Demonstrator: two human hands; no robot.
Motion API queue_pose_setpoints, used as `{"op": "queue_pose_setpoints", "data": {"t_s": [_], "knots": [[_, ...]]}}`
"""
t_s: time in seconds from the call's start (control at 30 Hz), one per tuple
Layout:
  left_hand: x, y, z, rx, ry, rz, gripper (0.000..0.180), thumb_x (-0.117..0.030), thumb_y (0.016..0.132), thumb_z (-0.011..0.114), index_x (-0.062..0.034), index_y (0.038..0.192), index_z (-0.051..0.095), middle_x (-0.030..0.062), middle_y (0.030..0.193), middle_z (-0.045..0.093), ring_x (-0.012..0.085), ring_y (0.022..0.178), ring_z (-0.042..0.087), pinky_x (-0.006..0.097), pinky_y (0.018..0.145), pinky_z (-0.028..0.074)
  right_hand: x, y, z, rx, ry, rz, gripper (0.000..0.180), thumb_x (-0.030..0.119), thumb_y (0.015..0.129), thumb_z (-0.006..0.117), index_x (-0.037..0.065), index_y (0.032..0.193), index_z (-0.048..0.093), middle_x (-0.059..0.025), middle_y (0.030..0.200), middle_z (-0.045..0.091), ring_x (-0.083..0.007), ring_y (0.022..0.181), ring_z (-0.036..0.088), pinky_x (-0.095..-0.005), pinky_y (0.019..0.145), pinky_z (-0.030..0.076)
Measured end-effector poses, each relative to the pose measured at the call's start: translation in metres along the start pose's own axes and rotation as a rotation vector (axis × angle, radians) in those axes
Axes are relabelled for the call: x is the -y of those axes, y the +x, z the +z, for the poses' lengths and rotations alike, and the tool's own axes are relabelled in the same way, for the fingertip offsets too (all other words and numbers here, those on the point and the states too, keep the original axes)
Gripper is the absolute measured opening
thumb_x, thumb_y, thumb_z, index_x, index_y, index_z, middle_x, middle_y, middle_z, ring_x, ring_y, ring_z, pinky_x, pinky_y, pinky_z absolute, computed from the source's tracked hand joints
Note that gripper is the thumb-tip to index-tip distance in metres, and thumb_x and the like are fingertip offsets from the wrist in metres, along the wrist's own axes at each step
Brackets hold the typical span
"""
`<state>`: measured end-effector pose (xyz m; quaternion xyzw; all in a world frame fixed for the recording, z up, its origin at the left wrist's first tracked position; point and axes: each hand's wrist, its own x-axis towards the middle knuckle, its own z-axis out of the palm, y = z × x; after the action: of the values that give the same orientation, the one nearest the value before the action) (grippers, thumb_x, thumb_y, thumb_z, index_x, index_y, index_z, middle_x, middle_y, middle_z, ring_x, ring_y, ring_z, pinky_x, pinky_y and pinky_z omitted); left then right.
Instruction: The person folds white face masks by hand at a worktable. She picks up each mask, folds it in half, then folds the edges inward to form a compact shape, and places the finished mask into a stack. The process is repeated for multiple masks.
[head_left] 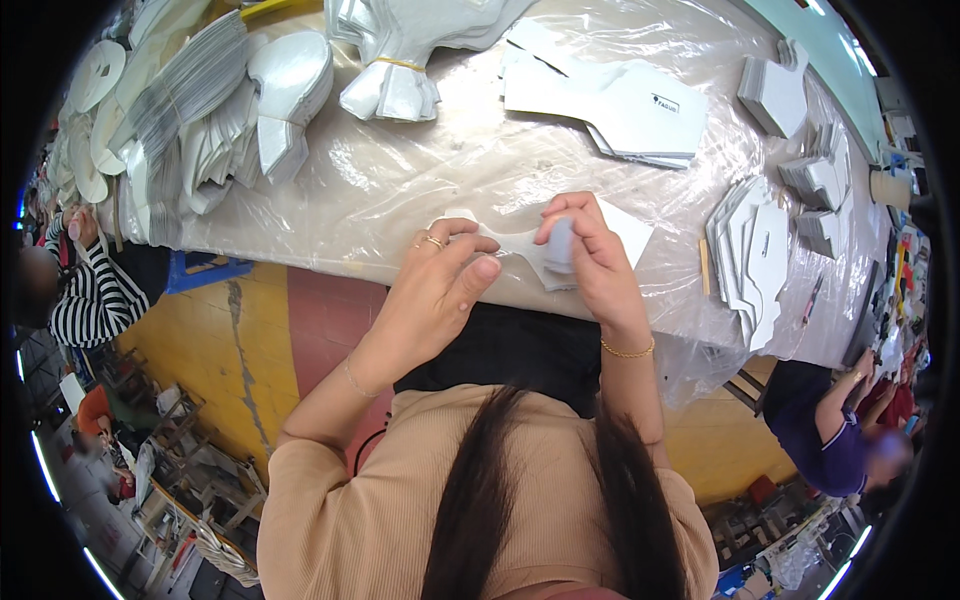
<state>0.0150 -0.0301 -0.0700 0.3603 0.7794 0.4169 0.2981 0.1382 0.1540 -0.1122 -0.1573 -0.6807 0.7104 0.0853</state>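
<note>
Near the front edge of the table, a white, flat, shaped piece (517, 243) lies between my hands. My left hand (440, 275) rests over its left end, fingers stretched out and thumb apart, gripping nothing. Pinched in the fingers of my right hand (600, 262) is a small pale blue-grey block (559, 246), smeared by motion, so its kind is unclear. The block is over the right part of the piece, and I cannot tell whether it touches. More white sheet (632, 236) shows beyond my right hand; whether it is the same piece is hidden.
Clear plastic covers the table (390, 190). White cut pieces (640, 105) lie beyond my hands, banded bundles (390, 90) at the far left. Several stacks (745, 250) stand on the right, near a pen-like tool (812, 300). Other people (100, 290) are at both sides.
</note>
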Motion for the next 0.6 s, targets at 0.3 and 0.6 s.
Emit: {"op": "queue_pose_setpoints", "data": {"t_s": [0.3,0.6], "knots": [[0.008,0.011,0.023,-0.035,-0.356,-0.057,0.047,-0.042,0.094,0.067,0.0024,0.107,0.061,0.013,0.095,0.065,0.0194,0.085,0.061,0.033,0.078,0.049,0.002,0.01,0.013,0.019,-0.419,-0.014,0.018,0.016,0.098,0.059,0.003,0.105,0.069,-0.0085,0.109,0.052,-0.0203,0.102,0.052,-0.0302,0.091,0.042],[0.012,0.02,0.02,-0.045,-0.406,-0.31,0.023,-0.021,0.094,0.069,0.0017,0.099,0.064,0.0036,0.078,0.06,0.0083,0.063,0.054,0.025,0.057,0.044,0.011,-0.015,0.004,-0.184,-0.535,-0.068,0.035,0.004,0.094,0.058,0.006,0.128,0.063,-0.0132,0.129,0.055,-0.0303,0.12,0.053,-0.0387,0.102,0.043]]}}
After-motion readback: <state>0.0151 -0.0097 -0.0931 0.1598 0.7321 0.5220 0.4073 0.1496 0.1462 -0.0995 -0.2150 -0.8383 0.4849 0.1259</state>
